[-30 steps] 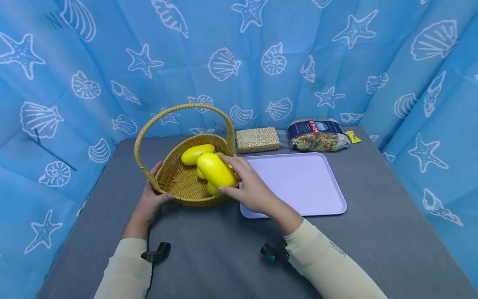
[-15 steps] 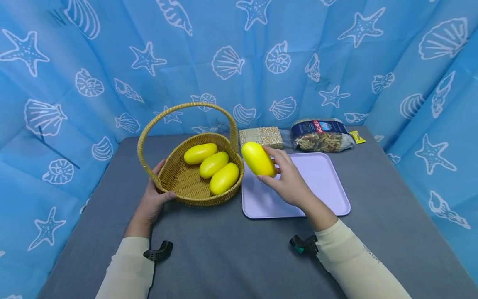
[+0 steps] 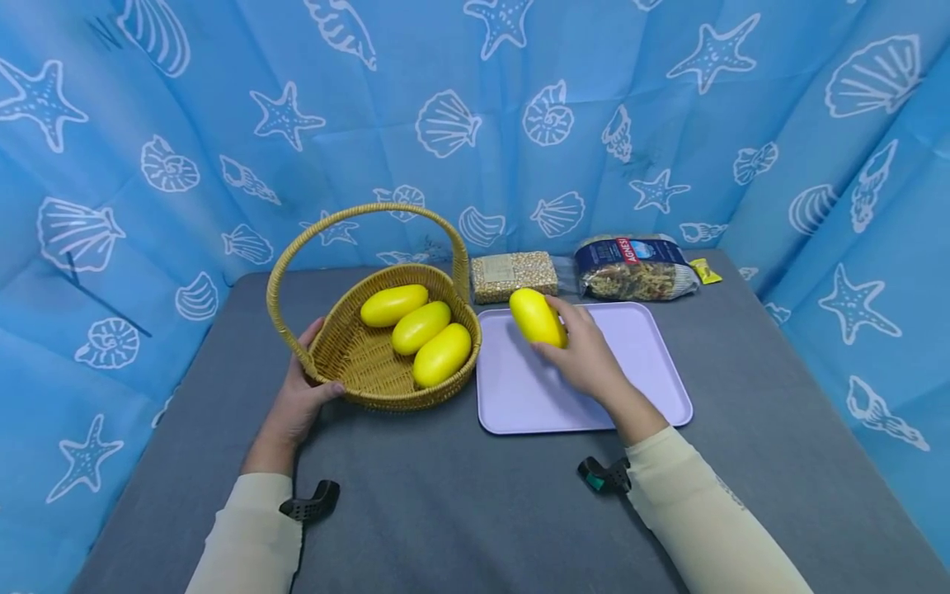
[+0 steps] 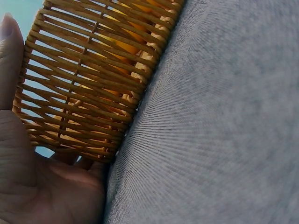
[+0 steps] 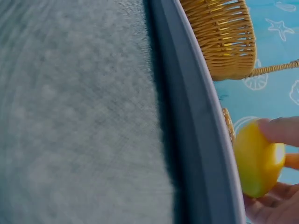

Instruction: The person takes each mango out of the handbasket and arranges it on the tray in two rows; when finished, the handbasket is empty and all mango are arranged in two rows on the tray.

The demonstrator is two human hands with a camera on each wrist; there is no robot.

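Over the lilac tray (image 3: 594,392): the right hand (image 3: 586,351) holds one yellow oval object (image 3: 538,317) between thumb and fingers; I cannot tell if this object touches the tray.
At the basket's left side: the left hand (image 3: 297,404) grips the wicker basket (image 3: 404,403), with its thumb upon the rim, near the foot of the tall handle (image 3: 371,209).
Inside the basket: three more yellow oval objects (image 3: 420,327) lie side by side, towards the right.
Behind the tray: a pack of pale grains (image 3: 515,278), a pasta bag (image 3: 634,271) marked AGNESI and a small yellow packet (image 3: 705,271).
Table: grey cloth (image 3: 445,503) covers it.
Curtain (image 3: 371,124): blue, with white shells and starfish.
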